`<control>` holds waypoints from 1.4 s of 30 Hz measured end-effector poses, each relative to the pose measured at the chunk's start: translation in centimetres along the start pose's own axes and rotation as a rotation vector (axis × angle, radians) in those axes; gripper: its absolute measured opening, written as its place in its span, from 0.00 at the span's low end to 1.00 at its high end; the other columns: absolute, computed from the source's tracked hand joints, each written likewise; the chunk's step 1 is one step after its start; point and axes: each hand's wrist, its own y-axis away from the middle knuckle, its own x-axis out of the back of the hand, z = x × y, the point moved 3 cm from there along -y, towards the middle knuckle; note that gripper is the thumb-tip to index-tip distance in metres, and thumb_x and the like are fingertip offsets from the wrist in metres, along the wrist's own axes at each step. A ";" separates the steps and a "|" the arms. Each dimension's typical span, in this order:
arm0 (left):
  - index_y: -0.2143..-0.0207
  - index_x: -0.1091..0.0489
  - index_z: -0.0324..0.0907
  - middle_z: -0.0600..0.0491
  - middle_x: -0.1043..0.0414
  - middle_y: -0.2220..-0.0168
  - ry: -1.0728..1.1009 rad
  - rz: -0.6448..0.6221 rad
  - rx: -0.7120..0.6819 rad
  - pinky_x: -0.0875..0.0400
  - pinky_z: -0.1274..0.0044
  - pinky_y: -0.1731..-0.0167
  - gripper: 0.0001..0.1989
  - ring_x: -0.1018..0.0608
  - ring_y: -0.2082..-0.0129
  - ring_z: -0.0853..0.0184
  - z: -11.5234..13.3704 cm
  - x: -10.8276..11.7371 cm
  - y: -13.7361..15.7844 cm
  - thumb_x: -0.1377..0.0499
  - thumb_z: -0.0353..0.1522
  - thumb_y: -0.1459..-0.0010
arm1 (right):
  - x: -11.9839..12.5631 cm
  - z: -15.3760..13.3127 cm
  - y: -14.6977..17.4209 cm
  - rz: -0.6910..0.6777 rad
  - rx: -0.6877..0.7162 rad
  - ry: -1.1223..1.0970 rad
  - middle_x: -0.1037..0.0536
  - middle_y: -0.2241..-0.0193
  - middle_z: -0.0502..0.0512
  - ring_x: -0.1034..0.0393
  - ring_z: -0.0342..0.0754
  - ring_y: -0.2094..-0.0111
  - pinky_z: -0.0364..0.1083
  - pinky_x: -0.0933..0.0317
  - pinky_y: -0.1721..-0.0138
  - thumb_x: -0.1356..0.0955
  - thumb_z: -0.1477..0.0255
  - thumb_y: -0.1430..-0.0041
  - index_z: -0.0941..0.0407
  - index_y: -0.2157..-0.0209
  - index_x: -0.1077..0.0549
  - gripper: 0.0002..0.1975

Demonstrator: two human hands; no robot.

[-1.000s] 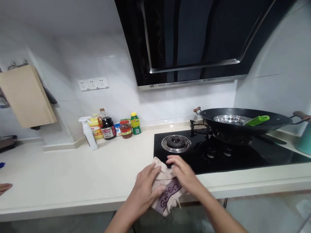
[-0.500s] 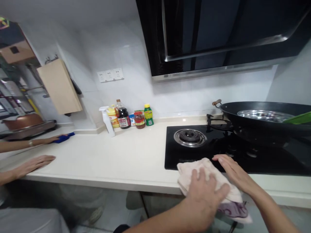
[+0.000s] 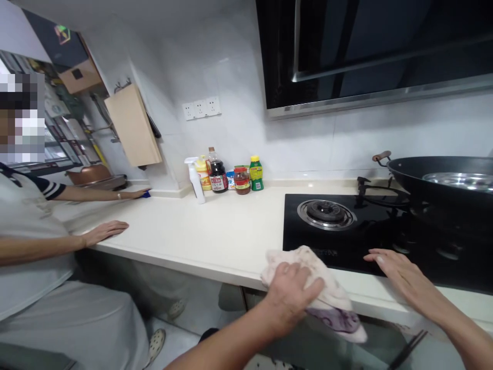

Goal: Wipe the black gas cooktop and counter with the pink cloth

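Note:
A pale pink cloth [image 3: 327, 288] with a purple printed end lies over the counter's front edge and the corner of the black stove [image 3: 346, 252]. My left hand [image 3: 290, 290] presses on it from above, its fingers curled into the fabric. The cloth's purple end hangs below the edge. To the right, my right hand [image 3: 404, 272] rests at the stove's front edge, fingers stretched out, with nothing in it. The metal-ringed burner [image 3: 326, 214] sits behind both hands.
A wok [image 3: 442, 180] with a shiny metal lid stands on the stove's right. Bottles and a jar [image 3: 242, 181] line the wall beside a white spray bottle [image 3: 195, 182]. At left, another person's hand [image 3: 108, 231] rests on the counter [image 3: 215, 231]; their other holds a blue cloth [image 3: 146, 193].
My left hand has slid left with the cloth, its fingers now more curled. My right hand stays by the stove's front edge. The view has swung left, showing more of the other person.

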 end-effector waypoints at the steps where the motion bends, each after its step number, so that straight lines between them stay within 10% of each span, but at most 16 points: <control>1: 0.38 0.37 0.48 0.43 0.29 0.45 -0.006 0.004 0.033 0.36 0.62 0.52 0.29 0.28 0.50 0.54 -1.7 0.3 1.7 0.38 0.47 0.38 | -0.1 0.1 0.0 0.000 -0.001 0.002 0.28 0.39 0.50 0.39 0.59 0.36 0.63 0.46 0.34 0.46 0.48 0.31 0.42 0.49 0.23 0.26; 6: 0.40 0.32 0.52 0.40 0.32 0.38 -0.137 -0.092 0.266 0.46 0.50 0.40 0.39 0.32 0.39 0.44 -10.7 1.9 11.0 0.28 0.49 0.53 | -0.6 0.5 0.1 0.005 0.006 -0.010 0.29 0.39 0.51 0.39 0.59 0.35 0.63 0.46 0.34 0.45 0.48 0.30 0.42 0.47 0.24 0.26; 13: 0.32 0.40 0.57 0.42 0.46 0.28 -0.297 -0.548 0.836 0.54 0.52 0.33 0.50 0.45 0.29 0.43 -19.6 6.9 18.2 0.26 0.36 0.57 | -0.8 0.6 0.1 0.046 0.062 -0.023 0.27 0.40 0.53 0.37 0.60 0.36 0.64 0.45 0.35 0.43 0.48 0.31 0.44 0.48 0.23 0.25; 18: 0.28 0.49 0.48 0.36 0.57 0.26 -0.052 -0.727 0.892 0.50 0.46 0.37 0.59 0.54 0.28 0.35 -19.9 8.5 16.8 0.31 0.56 0.59 | -0.9 0.2 0.1 0.068 0.100 -0.014 0.26 0.41 0.53 0.36 0.60 0.38 0.63 0.44 0.35 0.42 0.48 0.32 0.44 0.49 0.22 0.25; 27: 0.28 0.50 0.54 0.43 0.61 0.25 0.081 -0.639 0.749 0.53 0.46 0.35 0.38 0.57 0.27 0.40 -12.9 5.6 9.1 0.50 0.56 0.35 | -0.6 0.3 -0.2 0.022 0.092 0.031 0.26 0.42 0.53 0.36 0.61 0.38 0.64 0.42 0.38 0.41 0.46 0.34 0.43 0.52 0.21 0.25; 42: 0.32 0.41 0.59 0.46 0.41 0.30 -0.112 -0.551 1.065 0.45 0.45 0.42 0.37 0.41 0.33 0.39 -28.7 4.3 9.9 0.57 0.60 0.38 | -2.9 -9.5 -4.9 -0.099 0.374 0.058 0.26 0.45 0.57 0.32 0.56 0.45 0.60 0.36 0.43 0.38 0.56 0.31 0.46 0.47 0.25 0.18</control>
